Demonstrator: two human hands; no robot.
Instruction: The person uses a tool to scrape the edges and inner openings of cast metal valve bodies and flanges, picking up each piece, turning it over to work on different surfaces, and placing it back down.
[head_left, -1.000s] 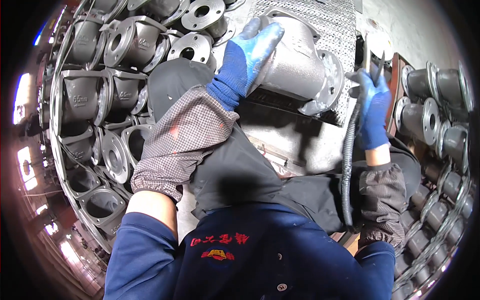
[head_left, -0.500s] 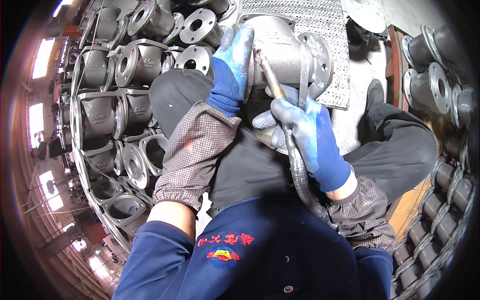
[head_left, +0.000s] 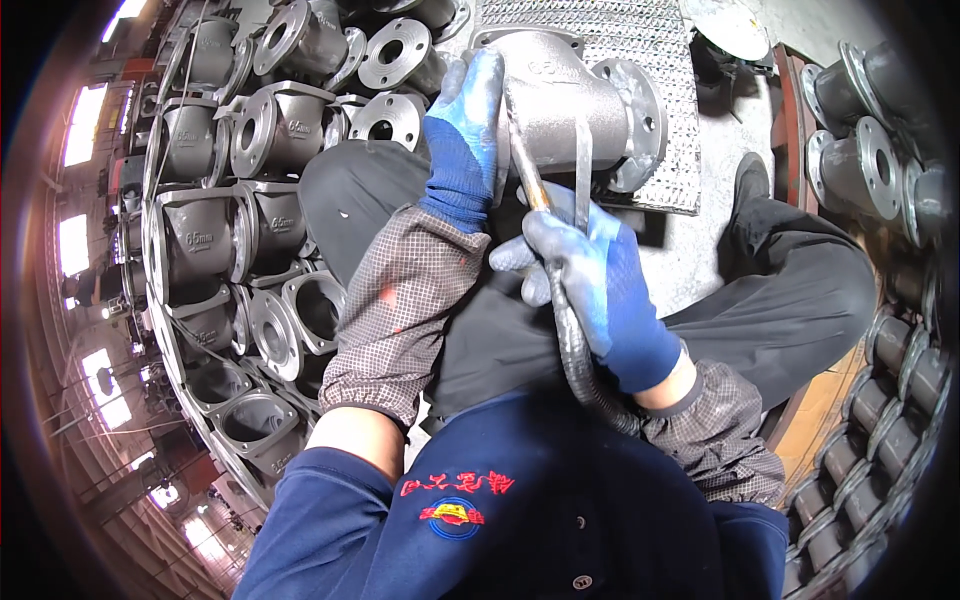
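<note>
A grey cast-metal valve body [head_left: 585, 105] with round bolt flanges rests on my lap against a metal mesh sheet [head_left: 640, 40]. My left hand [head_left: 462, 135], in a blue glove, grips the casting's left side. My right hand [head_left: 600, 275], also blue-gloved, holds a slim hand tool [head_left: 532, 185] whose tip touches the casting's front. A black ribbed hose [head_left: 575, 345] runs from the tool down past my right wrist. Both forearms wear checked sleeve covers.
Several similar grey flanged castings [head_left: 265, 130] are stacked in rows on my left. More flanged parts [head_left: 860, 160] stand at the right, and dark round parts [head_left: 880, 440] at the lower right. My legs in dark trousers [head_left: 790, 290] spread across a grey floor.
My right hand came in from the far right and now holds the tool against the casting's front. The left hand has kept its grip on the casting.
</note>
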